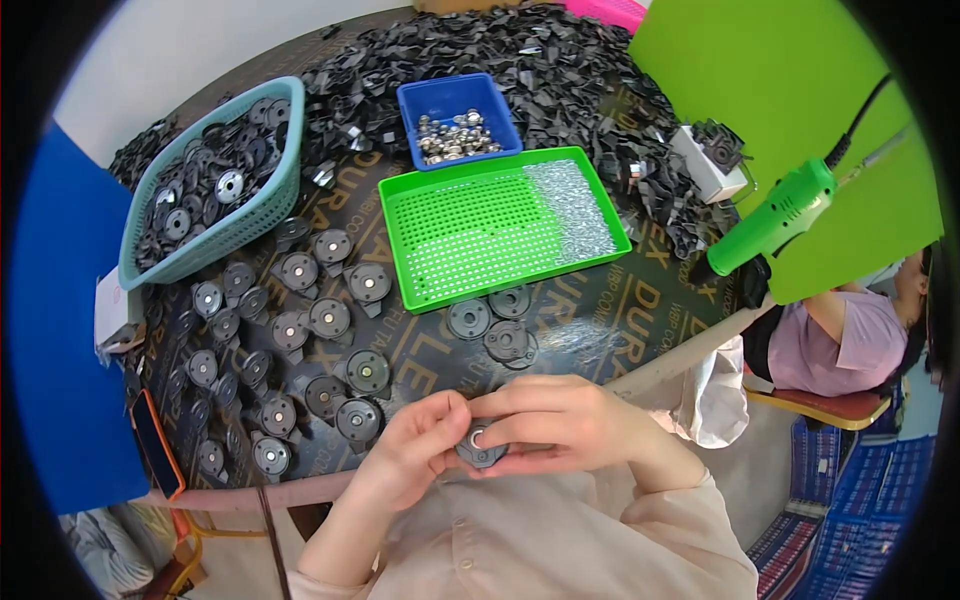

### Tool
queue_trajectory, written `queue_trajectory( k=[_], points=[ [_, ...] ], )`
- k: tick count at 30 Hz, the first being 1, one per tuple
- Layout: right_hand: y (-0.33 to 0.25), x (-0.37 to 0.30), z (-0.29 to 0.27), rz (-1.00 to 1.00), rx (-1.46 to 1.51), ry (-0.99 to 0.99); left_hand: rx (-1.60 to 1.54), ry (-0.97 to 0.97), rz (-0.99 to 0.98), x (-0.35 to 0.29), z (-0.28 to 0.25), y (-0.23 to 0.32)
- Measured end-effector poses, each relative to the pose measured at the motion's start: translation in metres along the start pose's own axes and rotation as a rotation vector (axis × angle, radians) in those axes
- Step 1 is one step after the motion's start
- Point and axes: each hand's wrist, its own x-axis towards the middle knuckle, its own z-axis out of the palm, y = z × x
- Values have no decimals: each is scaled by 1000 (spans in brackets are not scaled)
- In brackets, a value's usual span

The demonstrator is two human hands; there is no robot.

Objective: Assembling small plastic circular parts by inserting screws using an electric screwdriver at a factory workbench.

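Observation:
Close to my body at the table's front edge, both hands meet on one round dark grey plastic part (480, 452) with a pale ring in its middle. My left hand (418, 442) pinches its left side, thumb and fingers pressed together. From the right, my right hand (565, 420) curls its fingers over the top and under the rim. Just beyond my hands lie several loose round parts (469, 319). To the left, many similar round parts (329, 317) with small metal centres are spread over the dark tabletop.
A green tray (392, 240) of small silver pieces and a blue bin (408, 108) of metal parts stand ahead. Left are a teal basket (215, 245) and an orange-edged phone (155, 445). A green power screwdriver (775, 220) hangs right. Black pieces (440, 50) heap behind; another person (845, 340) sits right.

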Motion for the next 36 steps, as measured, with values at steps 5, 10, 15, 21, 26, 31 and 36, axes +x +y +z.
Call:
queue_trajectory(
  k=[5, 10, 15, 21, 26, 31, 36],
  points=[
    [10, -6, -9, 103, 72, -40, 63, 32, -47, 7, 3, 2],
    [7, -13, -19, 104, -1, 47, 68, 195, 42, 7, 12, 1],
    [1, -25, -37, 83, -76, 226, 92, 250, 97, 9, 13, -2],
    [47, -89, -128, 670, -741, 1289, 217, 370, 192, 6, 16, -1],
    [103, -114, -172, 1134, -1044, 718, 118, 311, 155, 13, 19, 0],
    [94, -137, -168, 953, -778, 940, 12, 338, 105, 11, 20, 4],
    [58, -139, -100, 719, -973, 714, 16, 368, 133, 15, 16, 2]
  ],
)
